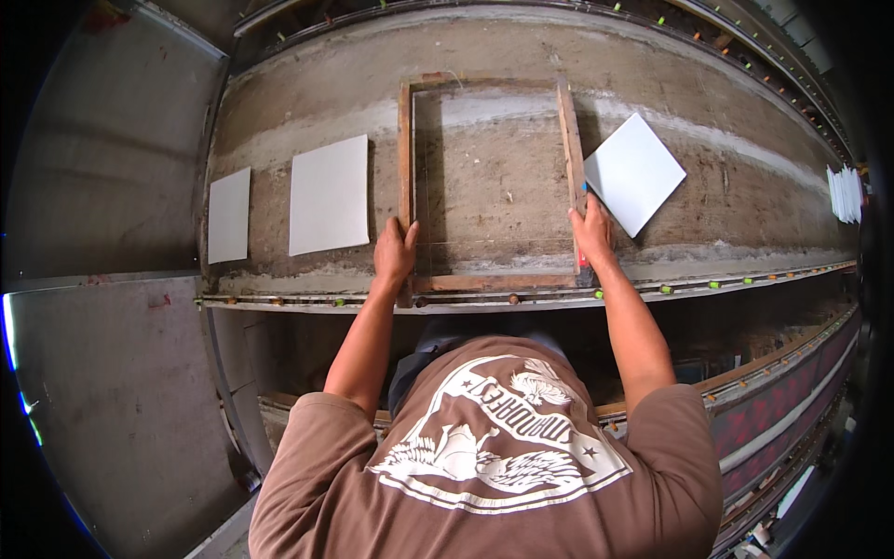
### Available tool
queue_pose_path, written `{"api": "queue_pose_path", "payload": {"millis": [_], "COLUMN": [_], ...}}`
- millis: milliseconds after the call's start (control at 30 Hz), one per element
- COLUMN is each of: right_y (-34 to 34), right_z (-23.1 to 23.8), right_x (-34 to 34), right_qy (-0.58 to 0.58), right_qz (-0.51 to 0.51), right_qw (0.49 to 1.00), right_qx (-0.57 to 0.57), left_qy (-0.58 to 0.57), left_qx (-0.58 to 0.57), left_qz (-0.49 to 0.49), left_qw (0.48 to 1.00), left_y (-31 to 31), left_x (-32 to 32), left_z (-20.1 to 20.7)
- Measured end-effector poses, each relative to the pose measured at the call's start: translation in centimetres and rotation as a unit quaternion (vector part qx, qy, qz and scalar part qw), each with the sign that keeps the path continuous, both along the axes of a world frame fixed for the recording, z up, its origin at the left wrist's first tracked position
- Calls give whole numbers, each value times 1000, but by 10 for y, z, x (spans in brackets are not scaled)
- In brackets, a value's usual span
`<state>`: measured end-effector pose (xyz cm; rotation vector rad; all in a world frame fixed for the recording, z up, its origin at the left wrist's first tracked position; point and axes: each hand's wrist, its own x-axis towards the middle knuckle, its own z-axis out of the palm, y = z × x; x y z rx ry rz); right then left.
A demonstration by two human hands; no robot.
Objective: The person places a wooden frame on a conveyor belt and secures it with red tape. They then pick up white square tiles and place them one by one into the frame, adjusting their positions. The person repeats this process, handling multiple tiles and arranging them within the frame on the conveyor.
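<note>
A rectangular wooden frame (494,282) lies over the long worktable in front of me, its two side rails running away from me. The brown table surface shows through its middle; whether a fine mesh is stretched across I cannot tell. My left hand (396,250) grips the near part of the left rail, thumb on top. My right hand (593,230) is closed on the right rail at about the same height. Beside it on that rail are a small blue spot and a red and black patch. A white square sheet (637,175), turned cornerwise, lies right of the frame, close to the rail.
Left of the frame lie a white sheet (330,196) and a smaller-looking one (229,216). A stack of white sheets (845,194) sits at the table's far right end. Green and brown stops dot the table's near rail (652,291). Grey panels (112,373) stand at left.
</note>
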<state>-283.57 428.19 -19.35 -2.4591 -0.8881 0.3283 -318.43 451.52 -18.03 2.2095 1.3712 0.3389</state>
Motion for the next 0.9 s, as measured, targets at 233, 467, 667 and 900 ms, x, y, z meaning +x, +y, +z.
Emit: {"api": "queue_pose_path", "payload": {"millis": [233, 467, 667, 900], "right_y": [7, 3, 0, -2], "right_z": [12, 0, 7, 3], "right_x": [-1, 2, -4, -2], "right_qy": [14, 15, 5, -5], "right_qz": [-4, -2, -1, 2], "right_qw": [999, 999, 1000, 1000], "right_qx": [-35, -37, -21, -21], "left_qy": [6, 2, 10, -17], "left_qx": [6, 31, 4, 6], "left_qz": [16, 3, 12, 4], "left_qw": [1000, 1000, 1000, 1000], "left_y": [-4, -4, -10, -8], "left_x": [5, 3, 0, -4], "left_z": [-2, -11, -12, -22]}}
